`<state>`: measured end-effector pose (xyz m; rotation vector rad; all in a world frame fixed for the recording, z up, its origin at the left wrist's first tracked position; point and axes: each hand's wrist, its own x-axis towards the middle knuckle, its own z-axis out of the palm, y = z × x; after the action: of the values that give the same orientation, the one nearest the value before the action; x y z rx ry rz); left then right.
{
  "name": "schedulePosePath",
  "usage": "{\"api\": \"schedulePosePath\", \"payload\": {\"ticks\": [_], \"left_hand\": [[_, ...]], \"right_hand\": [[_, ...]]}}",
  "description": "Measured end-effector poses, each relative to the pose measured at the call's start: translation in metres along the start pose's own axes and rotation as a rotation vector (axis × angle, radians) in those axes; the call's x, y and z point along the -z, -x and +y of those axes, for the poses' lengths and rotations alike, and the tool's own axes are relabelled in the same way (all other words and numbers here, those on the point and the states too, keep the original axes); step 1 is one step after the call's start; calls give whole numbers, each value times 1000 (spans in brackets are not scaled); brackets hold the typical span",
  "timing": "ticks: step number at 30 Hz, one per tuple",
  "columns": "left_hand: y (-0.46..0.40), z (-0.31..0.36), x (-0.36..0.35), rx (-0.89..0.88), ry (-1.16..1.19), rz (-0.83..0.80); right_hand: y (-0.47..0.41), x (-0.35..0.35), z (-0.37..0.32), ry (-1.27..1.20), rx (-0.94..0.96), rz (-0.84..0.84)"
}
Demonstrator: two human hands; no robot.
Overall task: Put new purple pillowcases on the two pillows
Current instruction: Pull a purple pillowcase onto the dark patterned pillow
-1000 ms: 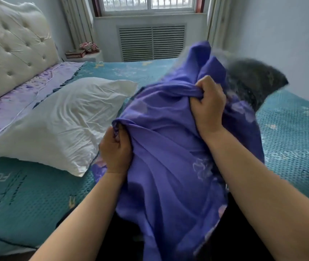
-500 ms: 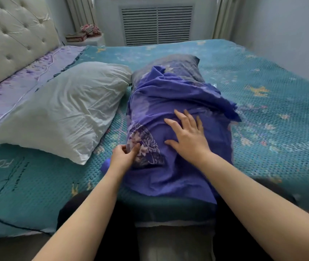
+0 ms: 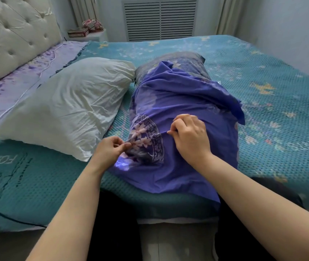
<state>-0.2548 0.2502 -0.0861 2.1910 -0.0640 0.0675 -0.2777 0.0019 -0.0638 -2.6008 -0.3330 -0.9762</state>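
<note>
A purple pillowcase with a pale flower print covers most of a grey patterned pillow, whose far end sticks out bare. That pillow lies lengthwise on the bed in front of me. My left hand pinches the pillowcase fabric at its near left side. My right hand pinches a fold of the same cloth on top of the pillow. A second pillow, white and bare, lies to the left, its corner touching the grey pillow.
A teal bedspread covers the bed. A tufted cream headboard stands at the left, with a lilac sheet below it. A nightstand with small items and a radiator grille are at the back.
One second ago I held the pillow up with both fists bunched in the pillowcase. It now lies flat on the bed, and both hands have moved to pinching the cloth near its printed patch.
</note>
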Motion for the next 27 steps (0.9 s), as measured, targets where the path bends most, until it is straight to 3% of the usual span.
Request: {"api": "schedulePosePath", "payload": {"ticks": [4,6,11,13,16,18,22,27], "left_hand": [[-8,16,1,-89,341,129],[-10,33,-7,-75,440,159],[-12,82,-32,-237,289,-190],[-12,99,-40,-276,191,-284],[-13,102,-40,-290,200,-439],[-10,94,-36,-282,264,-477],[-3,88,-40,-252,488,-171],[4,97,-51,-498,-2,-8]], "right_hand": [[-7,17,-21,-184,-53,-77],[-13,23,-20,-160,-125,-118],[-27,40,20,-103,-366,-54],[-23,47,21,-140,-240,3],[-14,54,9,-199,-13,-148],[-8,55,5,-227,41,-231],[9,49,-6,-220,82,-253],[8,42,-15,-236,-60,-606]]}}
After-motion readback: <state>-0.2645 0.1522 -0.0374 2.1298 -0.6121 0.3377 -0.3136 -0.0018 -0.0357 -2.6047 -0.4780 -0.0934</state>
